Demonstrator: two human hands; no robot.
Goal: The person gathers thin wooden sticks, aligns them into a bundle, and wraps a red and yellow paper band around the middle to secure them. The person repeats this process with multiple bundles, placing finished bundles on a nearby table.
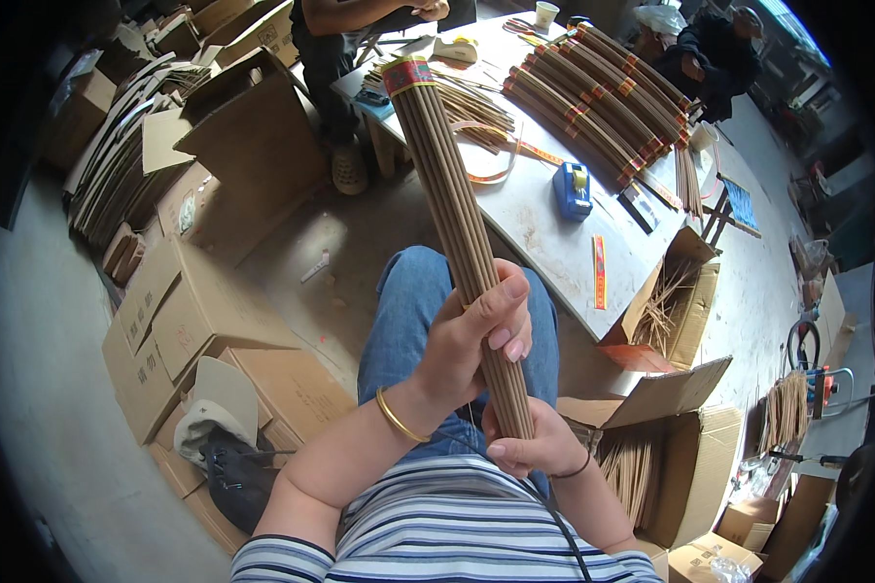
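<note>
A long bundle of brown incense sticks point(449, 194) slants up and away in front of me, with a red and yellow paper band point(407, 75) around its far end. My left hand point(481, 335) is wrapped round the lower half of the bundle, thumb lying along the top. Lower down, my right hand point(540, 442) grips the near end, its fingers partly hidden beneath the sticks. Both hands are above my lap. Beyond the bundle, a blue tape dispenser point(573, 191) stands on the white table point(544, 248), and a loose red and yellow paper strip point(600, 272) lies near the table's edge.
Banded bundles point(593, 102) are stacked on the table's far side, near loose sticks point(472, 102). At my right, an open carton point(695, 466) holds more sticks. Closed cartons point(180, 330) and a cap point(219, 408) are at left. Two other people sit across the table.
</note>
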